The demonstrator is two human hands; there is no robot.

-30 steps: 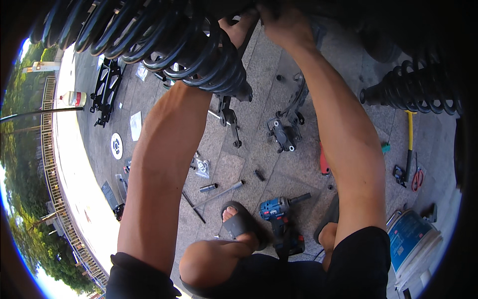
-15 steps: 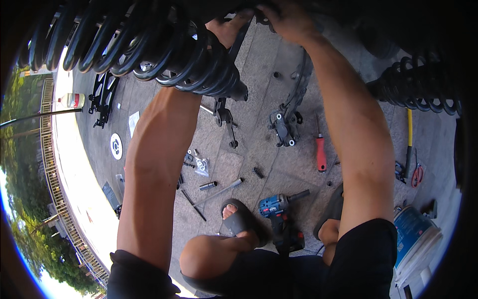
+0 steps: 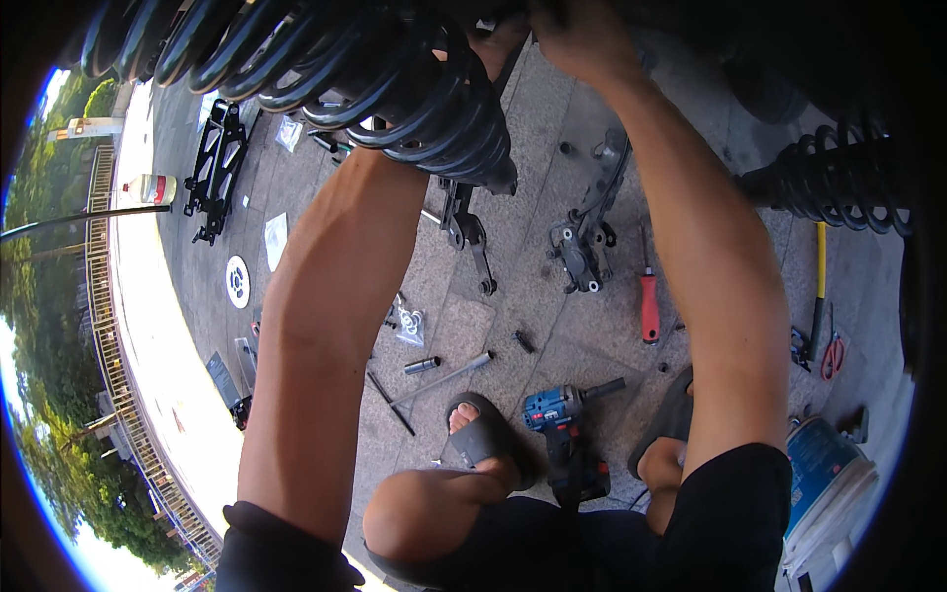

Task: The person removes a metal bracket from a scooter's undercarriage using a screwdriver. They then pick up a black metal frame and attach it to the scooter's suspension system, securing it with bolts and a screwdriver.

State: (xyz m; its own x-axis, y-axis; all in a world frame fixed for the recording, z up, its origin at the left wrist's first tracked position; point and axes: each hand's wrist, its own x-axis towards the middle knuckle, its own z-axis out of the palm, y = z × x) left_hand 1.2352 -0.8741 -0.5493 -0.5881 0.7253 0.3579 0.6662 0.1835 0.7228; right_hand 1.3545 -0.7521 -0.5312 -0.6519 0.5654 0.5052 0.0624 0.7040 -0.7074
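Note:
A large black coil spring (image 3: 326, 69) on a strut fills the upper left, close to the camera. Both my arms reach up past it. My left hand (image 3: 498, 44) is at the spring's right end, mostly hidden behind the coils. My right hand (image 3: 582, 35) presses against a dark part at the top edge; its fingers are lost in shadow. A second black coil spring (image 3: 838, 178) lies at the right.
On the paved ground lie a blue cordless impact wrench (image 3: 562, 414), a red-handled screwdriver (image 3: 649, 306), a grey steering knuckle (image 3: 587, 237), a black control arm (image 3: 464, 227), a yellow-handled hammer (image 3: 817, 286), sockets, a black jack frame (image 3: 219, 163) and a blue-white bucket (image 3: 829, 474). My sandalled feet are below.
The view has shifted so the spring and ground parts sit slightly lower and nearer. Both hands stay raised at the top by the spring.

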